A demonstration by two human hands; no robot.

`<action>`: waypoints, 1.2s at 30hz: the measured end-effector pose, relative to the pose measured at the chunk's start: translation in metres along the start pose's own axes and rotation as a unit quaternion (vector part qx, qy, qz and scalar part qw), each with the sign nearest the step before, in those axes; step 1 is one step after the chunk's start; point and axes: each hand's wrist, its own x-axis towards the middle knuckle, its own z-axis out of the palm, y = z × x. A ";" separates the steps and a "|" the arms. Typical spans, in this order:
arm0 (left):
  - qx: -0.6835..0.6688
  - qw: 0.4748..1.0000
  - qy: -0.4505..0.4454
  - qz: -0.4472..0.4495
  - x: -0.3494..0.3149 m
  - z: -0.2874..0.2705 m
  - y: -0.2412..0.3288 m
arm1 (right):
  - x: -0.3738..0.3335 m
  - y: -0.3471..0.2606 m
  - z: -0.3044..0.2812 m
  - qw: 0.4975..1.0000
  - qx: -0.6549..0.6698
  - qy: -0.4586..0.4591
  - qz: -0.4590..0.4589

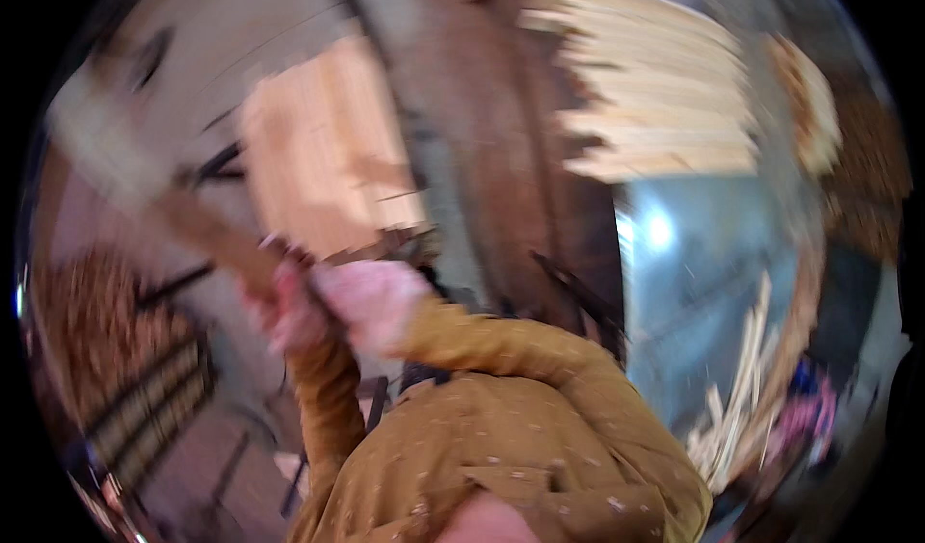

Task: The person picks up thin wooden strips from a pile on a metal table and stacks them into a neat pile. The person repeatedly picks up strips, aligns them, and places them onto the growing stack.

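Meeting left of centre in the head view, the left hand (294, 319) and right hand (378, 297) sit close together, right by the near end of a long blurred shape (207, 225), brown near, pale far, slanting away to the far left. Gripping it? Too smeared, cannot tell for either hand! Just beyond them, a flat patch of pale wood (318, 143). Over at far right, pale wooden slats (665, 90) lie side by side; nearer, a shiny blue-grey surface (694, 244), then loose wooden sticks (737, 413) bunched near right!
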 end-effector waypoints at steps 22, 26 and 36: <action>0.598 0.788 0.043 -0.139 0.199 -0.187 -0.126 | -0.246 0.072 -0.021 0.846 -0.060 0.170 0.503; 0.437 0.891 -0.030 0.118 0.138 -0.091 -0.102 | -0.340 0.093 -0.022 0.717 0.130 0.423 0.538; 0.131 0.813 -0.567 -0.031 -0.186 0.242 -0.106 | -0.629 -0.026 -0.078 0.447 -0.222 0.294 0.815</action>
